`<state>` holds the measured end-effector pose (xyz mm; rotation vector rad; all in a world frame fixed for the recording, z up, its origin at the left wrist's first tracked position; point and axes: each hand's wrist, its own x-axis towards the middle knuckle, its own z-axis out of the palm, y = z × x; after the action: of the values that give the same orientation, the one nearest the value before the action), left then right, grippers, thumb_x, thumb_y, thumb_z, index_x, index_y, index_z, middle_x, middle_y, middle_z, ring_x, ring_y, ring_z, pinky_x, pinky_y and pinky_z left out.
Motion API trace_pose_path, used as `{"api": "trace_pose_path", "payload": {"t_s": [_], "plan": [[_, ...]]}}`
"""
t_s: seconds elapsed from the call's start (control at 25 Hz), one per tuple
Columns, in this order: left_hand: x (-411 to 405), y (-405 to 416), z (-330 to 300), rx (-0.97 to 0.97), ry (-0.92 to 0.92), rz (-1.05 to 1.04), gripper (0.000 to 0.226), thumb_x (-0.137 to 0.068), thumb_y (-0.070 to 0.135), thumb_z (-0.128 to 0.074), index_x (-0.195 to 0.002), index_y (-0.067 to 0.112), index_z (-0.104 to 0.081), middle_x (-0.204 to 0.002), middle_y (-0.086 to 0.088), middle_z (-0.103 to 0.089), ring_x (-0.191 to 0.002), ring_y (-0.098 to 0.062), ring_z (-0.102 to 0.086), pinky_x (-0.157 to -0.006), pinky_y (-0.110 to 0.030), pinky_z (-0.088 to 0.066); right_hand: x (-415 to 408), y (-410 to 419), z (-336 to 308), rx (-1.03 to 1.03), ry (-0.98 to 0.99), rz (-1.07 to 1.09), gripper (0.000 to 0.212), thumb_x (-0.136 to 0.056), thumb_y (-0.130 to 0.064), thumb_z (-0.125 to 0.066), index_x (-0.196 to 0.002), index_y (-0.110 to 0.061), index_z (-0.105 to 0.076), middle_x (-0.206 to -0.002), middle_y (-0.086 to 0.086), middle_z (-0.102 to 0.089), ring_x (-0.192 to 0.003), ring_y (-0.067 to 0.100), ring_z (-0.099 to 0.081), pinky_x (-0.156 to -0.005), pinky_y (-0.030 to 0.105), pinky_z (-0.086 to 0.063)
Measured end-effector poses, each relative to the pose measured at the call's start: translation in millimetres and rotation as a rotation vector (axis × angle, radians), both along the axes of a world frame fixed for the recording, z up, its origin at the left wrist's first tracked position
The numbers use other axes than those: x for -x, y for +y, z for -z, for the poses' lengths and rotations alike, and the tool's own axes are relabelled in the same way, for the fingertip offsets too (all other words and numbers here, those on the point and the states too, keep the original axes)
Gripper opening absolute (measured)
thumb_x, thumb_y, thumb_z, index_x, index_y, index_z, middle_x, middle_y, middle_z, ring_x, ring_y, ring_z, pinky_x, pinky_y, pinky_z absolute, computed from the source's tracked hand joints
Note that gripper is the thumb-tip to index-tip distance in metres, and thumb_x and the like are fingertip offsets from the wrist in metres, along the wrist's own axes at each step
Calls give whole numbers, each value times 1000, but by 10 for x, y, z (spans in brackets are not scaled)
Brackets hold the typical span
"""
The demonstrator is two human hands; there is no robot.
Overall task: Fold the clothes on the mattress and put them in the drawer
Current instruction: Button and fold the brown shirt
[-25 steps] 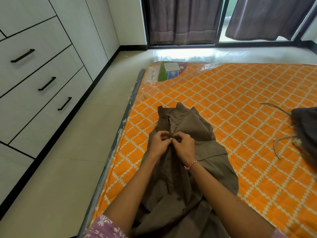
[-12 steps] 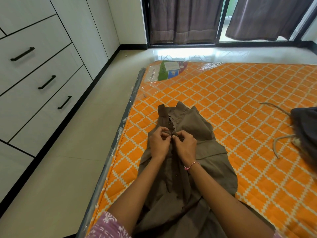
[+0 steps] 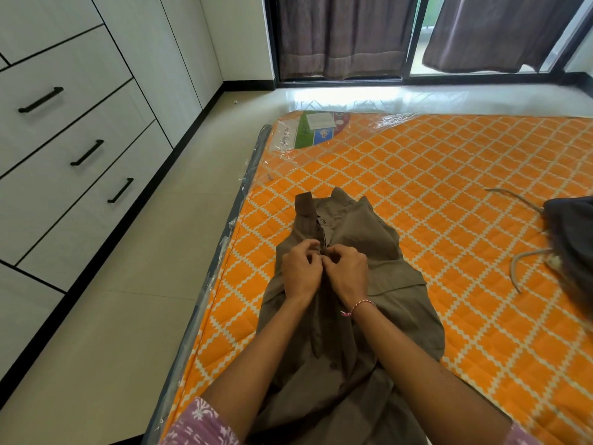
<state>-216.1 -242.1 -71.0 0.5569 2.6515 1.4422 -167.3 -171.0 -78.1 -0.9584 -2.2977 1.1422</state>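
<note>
1. Both hands meet over the chest of the brown shirt (image 3: 349, 316): the left hand (image 3: 301, 271) pinches the left edge of the button placket with curled fingers, and the right hand (image 3: 348, 273) pinches the facing edge, the fingertips of the two touching. They appear to be fastening a button near the collar; the button itself is hidden between the fingers.
2. The shirt lies front up on the orange mattress (image 3: 449, 203), close to its left edge. Its long axis runs away from the person, collar at the far end, hem toward the person's lap. Both hands are equally near the placket, so each next button down lies straight back toward the body along that line.
3. To the left, across a strip of floor, stands the white drawer unit (image 3: 80, 175) with black handles, all drawers closed. One will have to be opened before any garment goes in.
4. Further right on the mattress, well apart from the shirt, a dark garment (image 3: 571, 239) with pale cords lies bunched, not yet folded.
5. Nothing lies between the hands and the remaining buttons; the plastic wrap on the mattress may let the cloth slide during folding.
</note>
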Motion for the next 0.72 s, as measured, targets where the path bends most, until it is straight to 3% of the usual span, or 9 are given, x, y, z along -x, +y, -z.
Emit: {"api": "trace_pose_path", "payload": {"t_s": [0.12, 0.32, 0.48, 0.56, 0.64, 0.72], "plan": [[32, -17, -45, -61, -61, -5, 24, -90, 5, -51, -106, 9, -69, -93, -5, -70, -75, -7, -60, -69, -15, -48, 23, 12, -25, 4, -42, 1, 18, -83, -23, -70, -94, -8, -72, -86, 6, -71, -79, 16, -65, -66, 25, -50], [109, -47, -15, -122, -158, 21, 20, -90, 8, -50, -93, 12, -70, -84, 0, -66, -81, -19, -66, -77, -41, -56, 50, 29, -91, -6, -75, 32, 22, -80, -30, -72, -79, -7, -72, -74, 7, -69, -68, 16, -61, -54, 23, -38], [96, -85, -51, -108, -179, 117, 22, -89, 1, -51, -98, 7, -70, -93, -3, -67, -87, -14, -63, -85, -40, -54, 37, 46, -130, 28, -53, 20, 16, -78, -25, -71, -82, -10, -73, -75, 4, -70, -69, 13, -61, -54, 20, -39], [-6, -141, -60, -75, -79, 131, 23, -88, 3, -53, -106, 8, -67, -101, -5, -67, -91, -11, -60, -87, -33, -53, 49, 56, -158, 49, -48, 3, 13, -78, -23, -70, -81, -10, -73, -72, 2, -66, -67, 10, -58, -51, 15, -35], [-148, -216, 20, 54, 52, 120, 22, -87, 14, -61, -108, 13, -61, -105, -3, -63, -96, -13, -59, -85, -33, -52, 78, 87, -184, 97, -25, -24, 10, -79, -18, -69, -81, -9, -73, -73, 2, -65, -69, 10, -57, -54, 16, -37], [-241, -257, 141, 394, 68, 142, 34, -85, 29, -65, -113, 13, -55, -113, -4, -57, -108, -20, -53, -90, -36, -45, 56, 130, -178, 171, -32, -75, 9, -80, -12, -67, -86, -8, -73, -81, 6, -69, -77, 12, -60, -67, 21, -43]]}}
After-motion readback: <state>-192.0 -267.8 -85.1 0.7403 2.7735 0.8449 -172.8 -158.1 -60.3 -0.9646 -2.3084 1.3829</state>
